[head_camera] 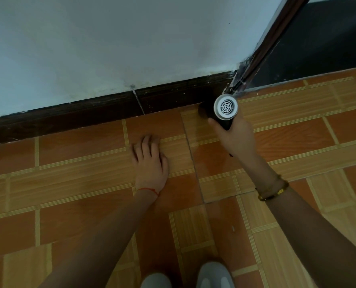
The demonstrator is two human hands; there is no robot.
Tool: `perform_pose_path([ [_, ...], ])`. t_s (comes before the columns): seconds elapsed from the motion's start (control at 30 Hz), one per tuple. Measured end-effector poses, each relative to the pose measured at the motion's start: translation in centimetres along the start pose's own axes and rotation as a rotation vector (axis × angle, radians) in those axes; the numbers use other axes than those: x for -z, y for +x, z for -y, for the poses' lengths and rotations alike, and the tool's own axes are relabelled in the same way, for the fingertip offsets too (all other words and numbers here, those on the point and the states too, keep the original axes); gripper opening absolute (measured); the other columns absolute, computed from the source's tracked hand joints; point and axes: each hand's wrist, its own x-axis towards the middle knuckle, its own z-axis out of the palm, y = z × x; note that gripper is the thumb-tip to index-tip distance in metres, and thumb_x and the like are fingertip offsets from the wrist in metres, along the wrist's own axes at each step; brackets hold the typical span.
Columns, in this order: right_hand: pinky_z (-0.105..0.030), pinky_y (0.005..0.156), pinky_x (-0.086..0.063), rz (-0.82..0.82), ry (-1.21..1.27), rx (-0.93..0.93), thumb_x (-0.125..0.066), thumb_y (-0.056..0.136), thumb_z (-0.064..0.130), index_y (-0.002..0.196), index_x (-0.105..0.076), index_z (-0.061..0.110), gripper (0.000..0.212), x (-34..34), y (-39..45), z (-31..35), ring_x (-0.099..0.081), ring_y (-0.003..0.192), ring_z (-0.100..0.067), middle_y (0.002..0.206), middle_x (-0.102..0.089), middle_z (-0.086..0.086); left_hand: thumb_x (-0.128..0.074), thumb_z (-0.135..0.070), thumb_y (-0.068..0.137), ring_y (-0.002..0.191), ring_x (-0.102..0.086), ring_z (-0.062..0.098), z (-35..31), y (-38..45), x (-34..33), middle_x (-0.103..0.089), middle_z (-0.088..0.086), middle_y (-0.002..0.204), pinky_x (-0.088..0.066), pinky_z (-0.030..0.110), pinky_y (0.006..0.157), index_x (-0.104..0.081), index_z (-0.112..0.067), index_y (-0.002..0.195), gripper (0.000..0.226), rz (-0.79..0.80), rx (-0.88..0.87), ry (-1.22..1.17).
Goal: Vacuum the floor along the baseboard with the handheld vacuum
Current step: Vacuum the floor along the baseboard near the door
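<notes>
Tiled floor (90, 163) meets the baseboard (173, 94), where the right hand (235, 138) grips the vacuum (220, 113) by the corner, left hand (150, 161) flat; next, probably sweep leftward along the edge.

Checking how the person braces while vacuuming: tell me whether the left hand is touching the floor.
Touching. The head view shows the left hand lying flat, fingers spread, on the tiled floor with no gap beneath, while the right hand grips the handheld vacuum.

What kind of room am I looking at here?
Probably a home's room edge by a doorway: tiled floor, dark baseboard under a painted wall, door frame at right.
</notes>
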Motion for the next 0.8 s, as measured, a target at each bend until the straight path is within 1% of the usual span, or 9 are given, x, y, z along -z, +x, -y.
perform_pose_path([
  [0.1, -0.013, 0.064, -0.038, 0.064, 0.035, 0.024, -0.067, 0.086, 0.043, 0.124, -0.054, 0.013, 0.05, -1.1, -0.2, 0.7, -0.059, 0.094, -0.008, 0.107, -0.067, 0.002, -0.036, -0.03, 0.095, 0.138, -0.033, 0.032, 0.0, 0.0, 0.0, -0.039, 0.01, 0.147, -0.015, 0.056, 0.118, -0.042, -0.014, 0.141, 0.049, -0.005, 0.0, -0.004],
  [0.13, -0.013, 0.066, -0.04, 0.097, 0.036, 0.04, -0.067, 0.085, 0.044, 0.125, -0.054, 0.013, 0.052, -1.5, -0.5, 0.9, -0.061, 0.096, -0.01, 0.108, -0.067, 0.002, -0.037, -0.03, 0.095, 0.138, -0.033, 0.032, 0.0, 0.0, 0.0, -0.039, 0.011, 0.147, -0.015, 0.056, 0.118, -0.042, -0.013, 0.141, 0.049, -0.01, -0.003, -0.005],
  [0.27, -0.027, 0.083, -0.051, 0.197, 0.05, 0.096, -0.067, 0.084, 0.048, 0.134, -0.049, 0.015, 0.063, -3.0, -2.4, 2.1, -0.06, 0.107, -0.013, 0.119, -0.065, 0.001, -0.04, -0.028, 0.095, 0.139, -0.033, 0.032, 0.0, 0.0, 0.0, -0.039, 0.011, 0.148, -0.015, 0.057, 0.118, -0.041, -0.013, 0.142, 0.05, -0.011, -0.01, -0.011],
  [0.33, -0.029, 0.085, -0.052, 0.218, 0.057, 0.113, -0.066, 0.084, 0.048, 0.136, -0.047, 0.017, 0.063, -3.3, -3.3, 2.6, -0.061, 0.107, -0.013, 0.119, -0.065, 0.002, -0.041, -0.028, 0.095, 0.139, -0.032, 0.032, 0.1, 0.1, -0.1, -0.038, 0.011, 0.148, -0.015, 0.057, 0.118, -0.041, -0.013, 0.142, 0.05, -0.009, -0.01, -0.015],
  [0.43, -0.032, 0.081, -0.054, 0.237, 0.037, 0.116, -0.065, 0.085, 0.048, 0.137, -0.044, 0.02, 0.063, -3.4, -4.6, 2.6, -0.062, 0.103, -0.014, 0.116, -0.066, 0.003, -0.04, -0.028, 0.094, 0.14, -0.031, 0.032, 0.1, 0.1, -0.2, -0.038, 0.012, 0.149, -0.016, 0.058, 0.117, -0.041, -0.013, 0.142, 0.051, -0.004, -0.007, -0.019],
  [0.53, -0.034, 0.08, -0.054, 0.193, 0.025, 0.08, -0.066, 0.084, 0.049, 0.134, -0.047, 0.021, 0.061, -2.7, -4.9, 2.1, -0.063, 0.102, -0.015, 0.112, -0.067, 0.004, -0.037, -0.029, 0.094, 0.139, -0.031, 0.032, 0.1, 0.1, -0.1, -0.038, 0.011, 0.149, -0.017, 0.058, 0.117, -0.041, -0.013, 0.142, 0.05, 0.001, -0.008, -0.015],
  [0.6, -0.032, 0.078, -0.053, 0.127, 0.014, 0.049, -0.067, 0.084, 0.047, 0.133, -0.049, 0.017, 0.06, -1.9, -4.6, 1.5, -0.063, 0.1, -0.016, 0.111, -0.068, 0.001, -0.037, -0.029, 0.095, 0.139, -0.031, 0.032, 0.1, 0.0, 0.0, -0.038, 0.011, 0.148, -0.016, 0.058, 0.117, -0.04, -0.014, 0.141, 0.048, 0.003, -0.009, -0.007],
  [0.7, -0.028, 0.07, -0.048, 0.026, -0.019, 0.002, -0.068, 0.085, 0.044, 0.135, -0.047, 0.014, 0.063, -0.7, -3.7, 0.3, -0.065, 0.097, -0.02, 0.108, -0.069, -0.002, -0.036, -0.029, 0.096, 0.139, -0.031, 0.032, 0.1, -0.1, 0.0, -0.038, 0.011, 0.148, -0.015, 0.057, 0.118, -0.04, -0.014, 0.141, 0.048, 0.009, -0.009, -0.004],
  [0.8, -0.029, 0.07, -0.048, -0.013, -0.035, -0.012, -0.067, 0.085, 0.044, 0.137, -0.043, 0.013, 0.066, 0.1, -3.3, -0.6, -0.065, 0.097, -0.023, 0.108, -0.069, -0.005, -0.034, -0.03, 0.096, 0.14, -0.03, 0.032, 0.1, 0.0, 0.0, -0.038, 0.011, 0.148, -0.014, 0.057, 0.118, -0.039, -0.014, 0.141, 0.048, 0.016, -0.011, 0.0],
])
